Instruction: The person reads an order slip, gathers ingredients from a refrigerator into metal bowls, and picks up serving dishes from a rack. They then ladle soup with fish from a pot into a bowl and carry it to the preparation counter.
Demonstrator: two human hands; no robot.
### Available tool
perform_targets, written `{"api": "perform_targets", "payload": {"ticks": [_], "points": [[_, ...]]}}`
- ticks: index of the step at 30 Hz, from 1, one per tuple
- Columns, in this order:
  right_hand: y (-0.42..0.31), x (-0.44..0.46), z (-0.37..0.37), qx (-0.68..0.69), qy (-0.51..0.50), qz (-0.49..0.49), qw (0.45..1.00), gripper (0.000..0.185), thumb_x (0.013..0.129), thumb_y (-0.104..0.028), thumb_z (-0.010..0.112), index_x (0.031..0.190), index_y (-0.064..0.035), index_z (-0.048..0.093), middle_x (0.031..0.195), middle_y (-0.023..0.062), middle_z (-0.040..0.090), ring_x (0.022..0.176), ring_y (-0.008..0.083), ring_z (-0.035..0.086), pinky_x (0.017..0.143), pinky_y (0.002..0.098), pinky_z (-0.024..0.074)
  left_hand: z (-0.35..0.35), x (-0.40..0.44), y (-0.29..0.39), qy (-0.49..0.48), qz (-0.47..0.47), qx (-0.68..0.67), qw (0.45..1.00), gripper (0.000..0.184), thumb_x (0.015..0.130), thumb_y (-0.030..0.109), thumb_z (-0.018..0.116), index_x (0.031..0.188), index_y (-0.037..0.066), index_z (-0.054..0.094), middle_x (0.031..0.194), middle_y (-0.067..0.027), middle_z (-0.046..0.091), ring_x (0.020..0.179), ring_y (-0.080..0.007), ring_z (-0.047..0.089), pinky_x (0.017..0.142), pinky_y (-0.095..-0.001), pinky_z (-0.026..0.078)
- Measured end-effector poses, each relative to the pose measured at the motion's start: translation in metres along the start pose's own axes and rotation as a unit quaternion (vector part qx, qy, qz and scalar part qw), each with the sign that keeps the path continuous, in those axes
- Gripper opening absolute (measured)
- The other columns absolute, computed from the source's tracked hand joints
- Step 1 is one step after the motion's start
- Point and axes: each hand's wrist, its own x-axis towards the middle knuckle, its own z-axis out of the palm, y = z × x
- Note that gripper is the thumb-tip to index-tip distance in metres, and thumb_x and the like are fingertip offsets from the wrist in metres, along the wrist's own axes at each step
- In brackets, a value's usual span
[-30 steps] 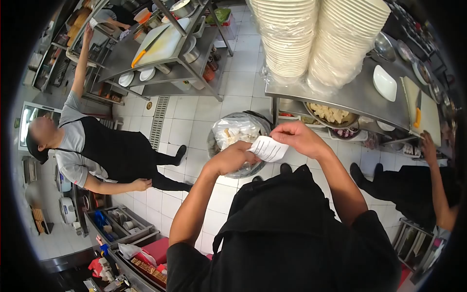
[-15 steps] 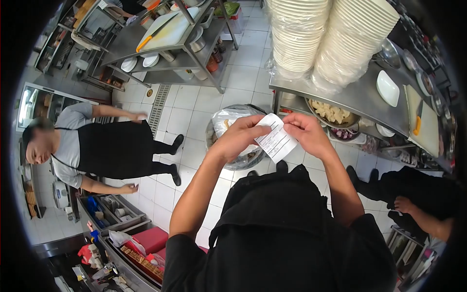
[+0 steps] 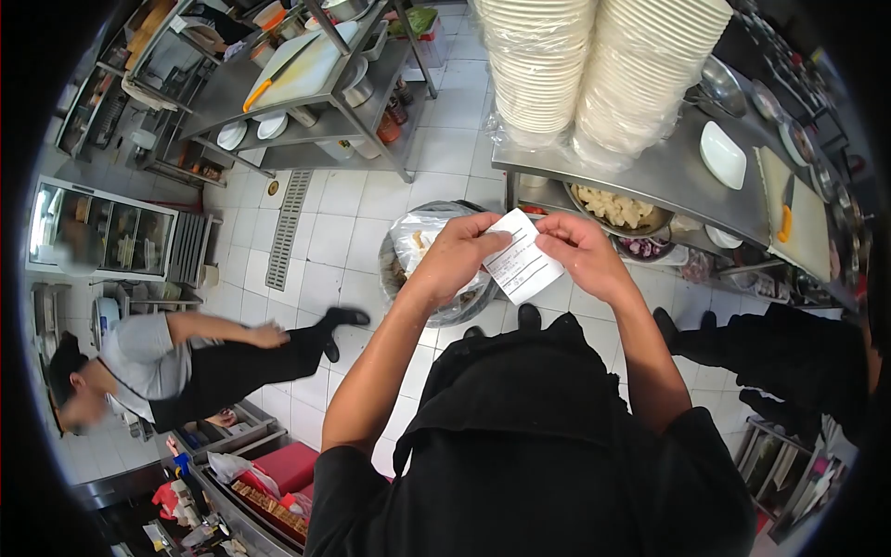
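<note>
Between my two hands is a small white printed slip of paper [image 3: 522, 265], with lines of dark text and a few ruled lines. My left hand [image 3: 459, 255] pinches its left edge, the thumb lying on the printed face. At the upper right edge, my right hand [image 3: 580, 255] grips it between thumb and fingers. Below the paper and to its left stands a round bin [image 3: 394, 269] lined with clear plastic, with scraps inside. The small print is too fine to read.
Tall stacks of plastic-wrapped white bowls [image 3: 538, 74] stand on a steel table [image 3: 668, 186] at right, near a white dish [image 3: 722, 155] and a cutting board [image 3: 789, 209] with a knife. Another steel table holds a board [image 3: 302, 74]. A person [image 3: 213, 367] is at left, another [image 3: 780, 353] at right.
The person at left has moved toward the lower left and turned, uncovering a glass-fronted cabinet. The slip is turned slightly and still held in both hands. My view has shifted a little right.
</note>
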Motion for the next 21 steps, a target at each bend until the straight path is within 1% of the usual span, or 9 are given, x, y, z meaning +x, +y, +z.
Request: {"api": "perform_targets", "payload": {"ticks": [5,6,8,9,11,15,16,20,21], "points": [[0.010,-0.005,-0.012,0.054,-0.035,-0.004,0.998,0.016,0.086,-0.003,0.056,0.101,0.0010,0.057,0.090,0.0037,0.063,0.081,0.0075,0.057,0.072,0.0237,0.0460,0.014,0.000,0.005,0.012,-0.006,0.063,0.998,0.026,0.085,0.011,0.054,0.108,-0.003,0.058,0.089,-0.0047,0.063,0.079,-0.0112,0.057,0.071,-0.0248,0.044],[0.023,-0.003,-0.012,0.077,-0.023,-0.030,0.996,0.018,0.085,-0.003,0.057,0.103,0.0010,0.057,0.086,0.0040,0.063,0.075,0.0092,0.059,0.068,0.0236,0.0472,0.019,0.001,0.011,0.014,0.006,0.097,0.995,0.027,0.085,0.011,0.054,0.108,-0.003,0.058,0.089,-0.0046,0.063,0.079,-0.0115,0.057,0.072,-0.0249,0.044],[0.043,-0.003,-0.020,0.000,0.009,-0.058,0.998,0.022,0.082,-0.001,0.060,0.103,-0.0012,0.056,0.083,0.0003,0.061,0.078,0.0072,0.056,0.069,0.0247,0.0473,0.016,0.015,-0.010,0.013,0.040,0.178,0.983,0.031,0.085,0.014,0.055,0.112,-0.002,0.056,0.103,-0.0070,0.061,0.091,-0.0133,0.056,0.080,-0.0249,0.044],[0.056,-0.002,-0.025,0.019,0.013,-0.100,0.995,0.022,0.080,-0.001,0.061,0.102,-0.0014,0.056,0.082,-0.0009,0.060,0.079,0.0059,0.054,0.070,0.0251,0.0464,0.018,0.020,-0.021,0.035,0.060,0.137,0.988,0.036,0.086,0.016,0.056,0.117,-0.001,0.054,0.108,-0.0083,0.060,0.095,-0.0142,0.056,0.083,-0.0252,0.044],[0.047,-0.008,-0.042,-0.025,0.044,-0.036,0.998,0.023,0.080,0.000,0.060,0.104,-0.0003,0.058,0.083,0.0008,0.061,0.075,0.0073,0.055,0.069,0.0248,0.0453,0.019,0.031,-0.035,0.027,-0.003,-0.027,0.999,0.042,0.087,0.018,0.056,0.125,0.000,0.049,0.104,-0.0096,0.060,0.087,-0.0154,0.058,0.071,-0.0278,0.050],[0.039,-0.032,-0.106,-0.154,0.269,-0.064,0.949,0.021,0.084,-0.008,0.059,0.104,0.0001,0.058,0.083,0.0023,0.062,0.073,0.0077,0.055,0.069,0.0245,0.0454,-0.013,0.043,-0.091,0.068,0.037,0.044,0.996,0.039,0.087,0.016,0.054,0.122,-0.001,0.049,0.091,-0.0092,0.061,0.076,-0.0168,0.060,0.063,-0.0282,0.050],[0.034,-0.046,-0.123,-0.108,0.314,-0.066,0.941,0.021,0.085,-0.008,0.059,0.104,-0.0005,0.059,0.083,0.0018,0.062,0.074,0.0077,0.055,0.069,0.0246,0.0454,-0.024,0.047,-0.110,0.079,0.035,0.067,0.994,0.039,0.086,0.015,0.056,0.120,-0.001,0.050,0.089,-0.0081,0.060,0.073,-0.0151,0.059,0.061,-0.0273,0.049],[-0.030,-0.109,-0.198,-0.112,0.493,-0.129,0.853,0.019,0.086,-0.009,0.058,0.103,-0.0013,0.059,0.086,-0.0006,0.060,0.078,0.0070,0.053,0.072,0.0230,0.0436,-0.110,0.081,-0.261,0.102,-0.103,0.219,0.965,0.041,0.082,0.018,0.061,0.117,-0.002,0.053,0.094,-0.0125,0.059,0.073,-0.0168,0.058,0.057,-0.0289,0.049],[-0.044,-0.124,-0.219,-0.135,0.529,-0.140,0.826,0.018,0.087,-0.009,0.057,0.103,-0.0014,0.059,0.087,-0.0011,0.060,0.078,0.0067,0.052,0.073,0.0221,0.0429,-0.117,0.061,-0.268,0.079,-0.076,0.347,0.931,0.045,0.082,0.029,0.058,0.117,0.001,0.054,0.106,-0.0172,0.057,0.093,-0.0257,0.053,0.077,-0.0347,0.043]]}}
